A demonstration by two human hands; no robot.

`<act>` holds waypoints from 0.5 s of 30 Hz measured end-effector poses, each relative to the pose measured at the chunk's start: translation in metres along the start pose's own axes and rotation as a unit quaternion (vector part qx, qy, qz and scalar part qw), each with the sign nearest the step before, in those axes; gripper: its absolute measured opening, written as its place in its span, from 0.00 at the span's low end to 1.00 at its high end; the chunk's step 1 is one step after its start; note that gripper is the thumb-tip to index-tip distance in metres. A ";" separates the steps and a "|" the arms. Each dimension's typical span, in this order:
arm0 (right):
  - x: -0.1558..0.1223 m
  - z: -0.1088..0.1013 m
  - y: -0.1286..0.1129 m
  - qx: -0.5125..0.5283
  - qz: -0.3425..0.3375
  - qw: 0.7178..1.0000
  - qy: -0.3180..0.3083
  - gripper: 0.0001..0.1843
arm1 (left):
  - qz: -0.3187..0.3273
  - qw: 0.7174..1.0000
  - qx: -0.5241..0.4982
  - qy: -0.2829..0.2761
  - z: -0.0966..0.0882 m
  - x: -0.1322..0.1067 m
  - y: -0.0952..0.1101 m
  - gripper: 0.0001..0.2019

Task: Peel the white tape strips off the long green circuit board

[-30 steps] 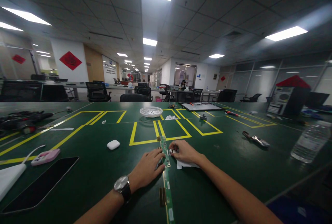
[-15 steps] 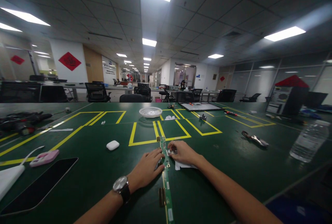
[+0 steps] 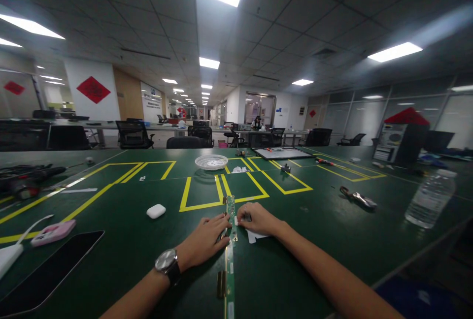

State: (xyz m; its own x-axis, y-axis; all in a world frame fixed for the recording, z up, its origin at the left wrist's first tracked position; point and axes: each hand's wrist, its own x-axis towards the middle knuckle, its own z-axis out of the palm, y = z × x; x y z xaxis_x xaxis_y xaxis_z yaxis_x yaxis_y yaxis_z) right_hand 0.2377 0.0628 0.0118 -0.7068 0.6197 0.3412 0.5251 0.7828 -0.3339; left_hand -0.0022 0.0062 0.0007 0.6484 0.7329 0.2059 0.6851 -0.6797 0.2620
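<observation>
A long, narrow green circuit board (image 3: 229, 279) runs away from me down the middle of the table, with brown flex tabs along its left edge. My left hand (image 3: 203, 238), wearing a watch, holds the board's far part from the left, fingertips and thumb on it. Something greyish shows under that palm, too hidden to name. At the board's right edge, my right hand (image 3: 258, 218) is closed in a pinch on a small white piece (image 3: 236, 221). Its fingers cover most of the piece. Partly beneath the right hand lies a white sheet (image 3: 253, 238).
Left stand a white earbud case (image 3: 155, 211), a pink gadget (image 3: 53, 233) and a phone (image 3: 55, 270). Ahead is a white basket (image 3: 211, 162). A water bottle (image 3: 430, 198) and a metal tool (image 3: 358, 198) are right. A person (image 3: 256, 122) sits far off.
The view has shifted slightly, moving the table things a little left in the picture. Both hands stay at the board; the right fingers have moved slightly against its edge.
</observation>
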 end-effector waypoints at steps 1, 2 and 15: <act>0.000 0.000 0.000 0.001 0.000 1.000 0.001 0.05 | 0.000 1.000 0.001 0.002 0.000 0.000 0.000 0.18; 0.000 0.000 0.001 0.002 -0.001 1.000 0.002 0.05 | -0.002 1.000 0.002 0.005 0.001 -0.001 0.001 0.18; 0.007 -0.003 -0.010 0.025 -0.068 0.996 -0.059 0.19 | -0.036 0.993 -0.035 0.107 0.001 0.000 0.000 0.16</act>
State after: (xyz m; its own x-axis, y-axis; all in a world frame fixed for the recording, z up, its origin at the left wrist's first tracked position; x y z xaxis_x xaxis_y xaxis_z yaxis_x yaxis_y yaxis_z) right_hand 0.2290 0.0595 0.0204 -0.8221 0.4942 0.2827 0.3983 0.8540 -0.3349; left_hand -0.0015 0.0058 -0.0003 0.5076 0.7740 0.3784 0.6973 -0.6271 0.3473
